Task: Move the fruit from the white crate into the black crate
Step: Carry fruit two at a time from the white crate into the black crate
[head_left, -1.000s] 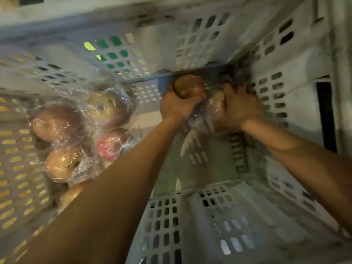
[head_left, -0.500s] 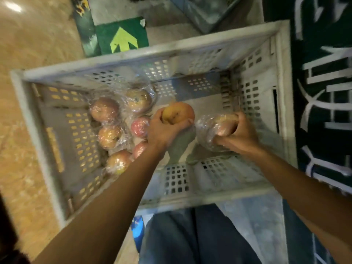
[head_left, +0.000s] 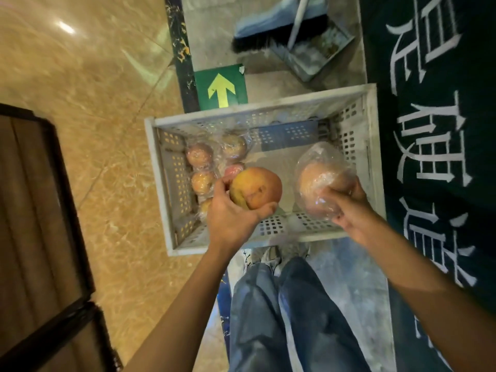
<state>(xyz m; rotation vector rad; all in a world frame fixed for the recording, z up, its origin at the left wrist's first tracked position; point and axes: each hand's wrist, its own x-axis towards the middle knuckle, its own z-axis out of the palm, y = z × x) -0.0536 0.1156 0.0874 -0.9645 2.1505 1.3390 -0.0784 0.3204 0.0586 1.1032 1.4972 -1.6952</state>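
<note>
- Fruit [head_left: 256,187] is held up over the white crate [head_left: 157,183] by both hands, one piece in each, and more is seen lying inside that crate.
- Well to the left of the white crate, the black crate [head_left: 70,205] is seen on the tan floor. It is cut off by the picture's edge, and its inside shows brown.
- Inside the white crate, against its left wall, several film-wrapped pieces [head_left: 200,155] are bunched together. The nearest ones are partly hidden behind the left hand.
- Just beyond the white crate's far left corner, a green sign with a yellow arrow [head_left: 221,88] is laid on the floor.
- The left hand [head_left: 230,216] is cupped under a bare orange-yellow piece [head_left: 256,187] above the middle of the white crate. The thumb is pressed to the piece's left side and the fingers [head_left: 268,208] are curled round beneath it.
- On the near side of the white crate, legs in blue jeans [head_left: 281,318] are seen.
- Beyond the white crate's far wall, a broom and dustpan [head_left: 308,55] are blurred.
- The right hand [head_left: 349,208] is closed round a bagged fruit [head_left: 322,178] above the right half of the white crate. It is gripped from below and from the right, through loose clear plastic.
- Just beside the white crate's right wall, a dark green mat [head_left: 434,130] with white characters is spread.
</note>
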